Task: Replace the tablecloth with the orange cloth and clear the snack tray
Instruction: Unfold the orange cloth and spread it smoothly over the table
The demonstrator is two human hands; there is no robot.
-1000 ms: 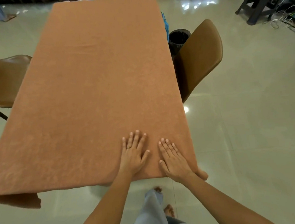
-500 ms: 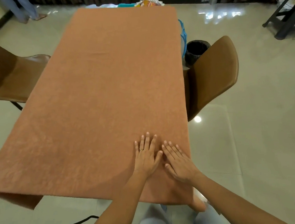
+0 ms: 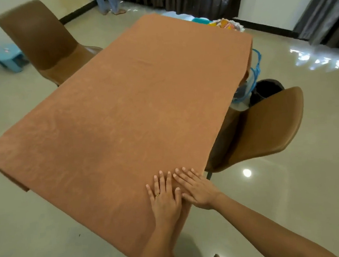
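Observation:
The orange cloth (image 3: 126, 111) covers the whole table top and hangs over its edges. My left hand (image 3: 164, 196) lies flat on the cloth near the table's near right corner, fingers spread, a ring on one finger. My right hand (image 3: 196, 187) lies flat beside it, touching it, close to the right edge. Neither hand holds anything. Beyond the table's far end, colourful items (image 3: 227, 24) and a teal object (image 3: 200, 20) show, partly hidden by the table.
A brown chair (image 3: 267, 128) stands at the table's right side, another brown chair (image 3: 42, 41) at the left. A black bin (image 3: 265, 87) and a blue-rimmed clear bag (image 3: 250, 80) sit by the right edge. A blue stool (image 3: 8, 57) stands far left. A person's legs (image 3: 108, 0) show at the back.
My hands have slid together to the right on the cloth and now touch near the corner. The view has swung left, so the table now runs diagonally.

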